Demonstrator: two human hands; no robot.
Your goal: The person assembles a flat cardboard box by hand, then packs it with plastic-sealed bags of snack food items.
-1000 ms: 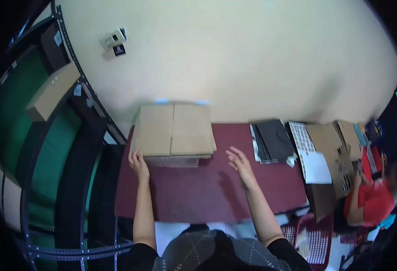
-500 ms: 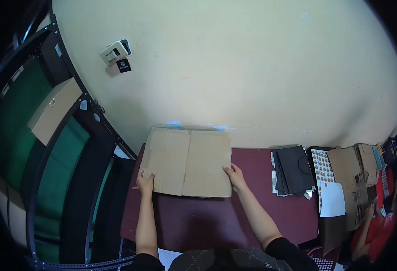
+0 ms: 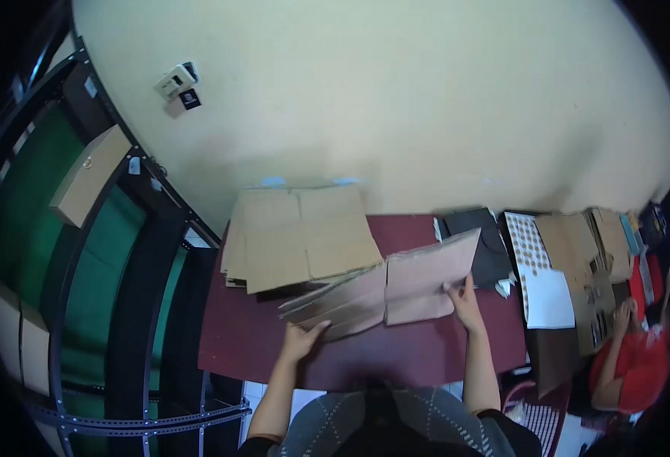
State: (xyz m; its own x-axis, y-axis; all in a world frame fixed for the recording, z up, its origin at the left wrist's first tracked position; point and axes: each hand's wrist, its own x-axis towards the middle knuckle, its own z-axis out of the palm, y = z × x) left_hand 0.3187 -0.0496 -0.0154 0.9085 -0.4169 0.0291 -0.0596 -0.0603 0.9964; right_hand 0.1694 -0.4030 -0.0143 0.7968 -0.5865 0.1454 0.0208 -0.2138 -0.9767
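A creased, flattened cardboard box (image 3: 419, 278) is held tilted between my two hands, over the front part of the dark red table (image 3: 274, 365). My left hand (image 3: 304, 340) grips its lower left corner, thumb on the near face. On the right edge, my right hand (image 3: 466, 305) pinches the board with the thumb in front. Behind it lies a stack of flattened cardboard (image 3: 297, 228) against the wall, partly covered by the held piece. The held box's right end overlaps a pile of black folders (image 3: 476, 228) in this view.
At the right stand a sheet of round stickers (image 3: 524, 244), a white paper (image 3: 550, 301) and more cardboard (image 3: 567, 240). A person in red (image 3: 636, 365) sits there. Left is a metal shelf rack (image 3: 110, 228) holding a cardboard box (image 3: 91, 175).
The cardboard in my hands has come off the stack, moving right and toward me, and now tilts up. More flat cardboard shows behind it. The head view has shifted slightly.
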